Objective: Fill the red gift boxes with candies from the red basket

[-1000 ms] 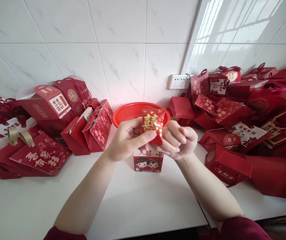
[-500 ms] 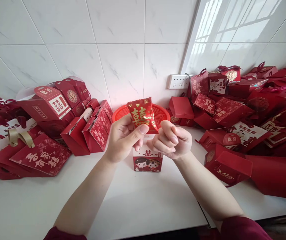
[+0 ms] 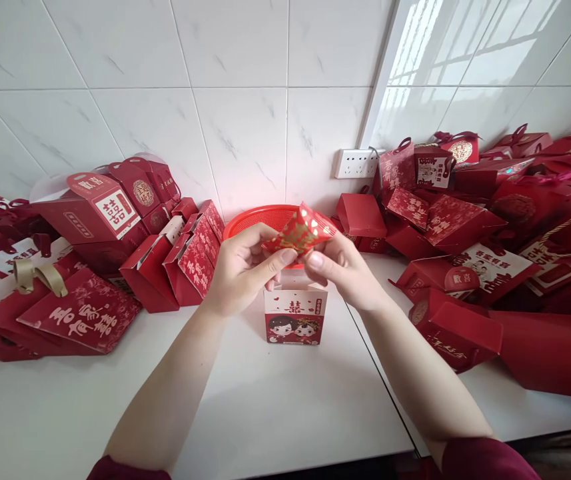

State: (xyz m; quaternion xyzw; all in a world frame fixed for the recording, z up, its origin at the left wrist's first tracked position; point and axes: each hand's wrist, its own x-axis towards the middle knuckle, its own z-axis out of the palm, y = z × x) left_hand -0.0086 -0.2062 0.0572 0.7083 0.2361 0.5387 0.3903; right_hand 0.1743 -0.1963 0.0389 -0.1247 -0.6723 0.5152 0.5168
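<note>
Between both hands is a small red candy packet [image 3: 304, 230] with gold print, held up and tilted. My left hand [image 3: 245, 270] pinches its left end between thumb and fingers. On the other end, the thumb and fingers of my right hand [image 3: 345, 267] are closed. Just below stands a small upright box [image 3: 294, 320] in red and white with two cartoon figures; its top looks open, though my hands partly cover it. Behind the hands sits a red plastic basket [image 3: 250, 219], whose contents are hidden.
Red gift boxes [image 3: 192, 257] and bags [image 3: 82, 310] crowd the left side. Many more red boxes [image 3: 455, 327] are heaped on the right. A power strip [image 3: 358, 163] is on the tiled wall [image 3: 240, 133]. A seam crosses the white table [image 3: 285, 413].
My right hand has moved from a closed fist beside the candy packet to a grip on its right end. The packet has turned and tilted, and its front no longer faces me squarely.
</note>
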